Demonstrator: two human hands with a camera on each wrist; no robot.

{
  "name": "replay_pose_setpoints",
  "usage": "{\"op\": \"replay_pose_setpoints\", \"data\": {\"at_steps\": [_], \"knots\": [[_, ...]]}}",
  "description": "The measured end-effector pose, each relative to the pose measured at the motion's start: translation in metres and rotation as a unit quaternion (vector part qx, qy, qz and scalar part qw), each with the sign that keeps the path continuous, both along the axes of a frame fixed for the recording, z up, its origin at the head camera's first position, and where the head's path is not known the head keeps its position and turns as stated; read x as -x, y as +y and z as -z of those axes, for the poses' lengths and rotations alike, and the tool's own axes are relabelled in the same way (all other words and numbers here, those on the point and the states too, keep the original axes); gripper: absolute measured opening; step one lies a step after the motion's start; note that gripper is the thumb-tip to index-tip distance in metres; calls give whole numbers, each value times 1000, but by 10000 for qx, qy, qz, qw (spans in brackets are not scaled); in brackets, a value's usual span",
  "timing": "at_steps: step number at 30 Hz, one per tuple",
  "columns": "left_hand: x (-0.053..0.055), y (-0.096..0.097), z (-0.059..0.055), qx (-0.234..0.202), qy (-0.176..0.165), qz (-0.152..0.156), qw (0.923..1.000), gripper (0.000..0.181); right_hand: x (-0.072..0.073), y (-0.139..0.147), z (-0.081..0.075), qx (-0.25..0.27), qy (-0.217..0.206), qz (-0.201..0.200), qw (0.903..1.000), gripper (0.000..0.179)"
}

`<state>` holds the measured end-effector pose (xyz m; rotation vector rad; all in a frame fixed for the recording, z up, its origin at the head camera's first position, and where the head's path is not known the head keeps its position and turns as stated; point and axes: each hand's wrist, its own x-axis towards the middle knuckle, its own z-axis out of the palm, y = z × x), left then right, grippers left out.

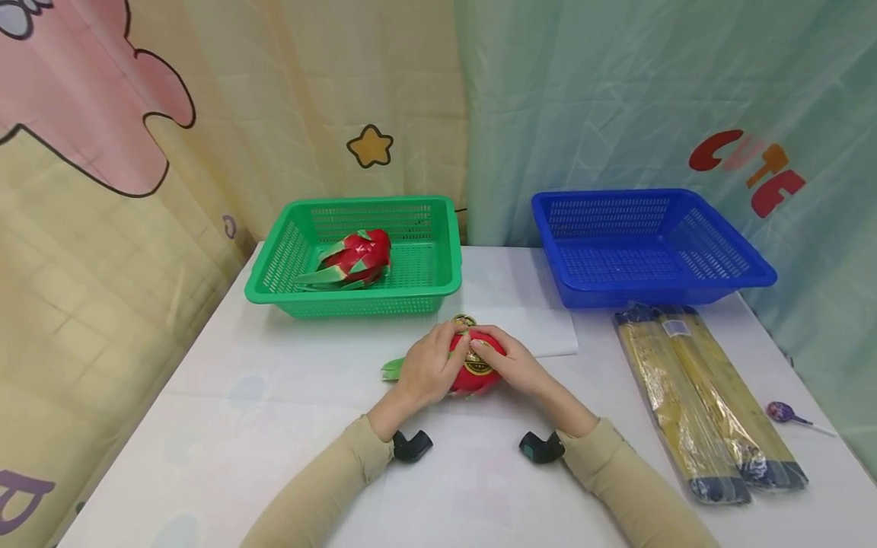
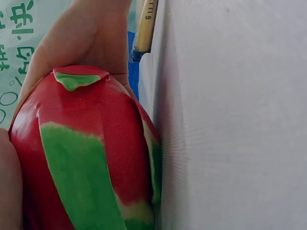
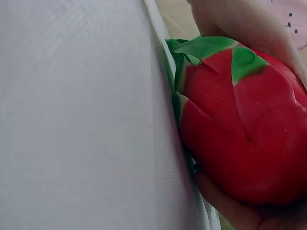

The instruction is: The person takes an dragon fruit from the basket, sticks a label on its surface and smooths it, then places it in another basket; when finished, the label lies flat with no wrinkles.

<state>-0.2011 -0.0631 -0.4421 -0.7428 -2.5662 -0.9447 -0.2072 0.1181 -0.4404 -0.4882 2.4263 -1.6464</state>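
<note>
A red dragon fruit (image 1: 471, 383) with green scales lies on the white table, its green leafy end pointing left. My left hand (image 1: 428, 367) holds it from the left, and my right hand (image 1: 515, 367) grips the other side. Both thumbs meet on top, at a round black-and-gold sticker (image 1: 477, 364) on the skin. Another such round label (image 1: 464, 320) shows just beyond the fingertips. Seen from the left wrist, the fruit (image 2: 91, 143) sits low against the tabletop. In the right wrist view, fingers (image 3: 225, 203) curl under the fruit's side.
At the back left stands a green basket (image 1: 356, 301) containing another dragon fruit (image 1: 361, 257). A blue basket (image 1: 658, 293) is at the back right. Two long packs of spaghetti (image 1: 706, 403) and a lollipop (image 1: 779, 412) lie on the right. White paper (image 1: 548, 335) lies behind my hands.
</note>
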Motion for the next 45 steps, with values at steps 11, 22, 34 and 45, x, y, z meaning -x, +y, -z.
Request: {"op": "replay_pose_setpoints", "data": {"at_steps": [11, 22, 34, 45], "knots": [[0, 0, -1, -75, 219, -133, 9996, 30, -3, -4, 0, 157, 671, 348, 9970, 43], [-1, -7, -7, -31, -1184, 150, 9929, 60, 0, -4, -2, 487, -152, 105, 9986, 54], [1, -11, -10, -62, -1519, 486, 9872, 72, 3, 8, -3, 216, -691, -701, 9949, 51], [2, -13, -9, 105, -1401, 493, 9889, 66, -2, 4, 4, 389, 195, -404, 9982, 40]]}}
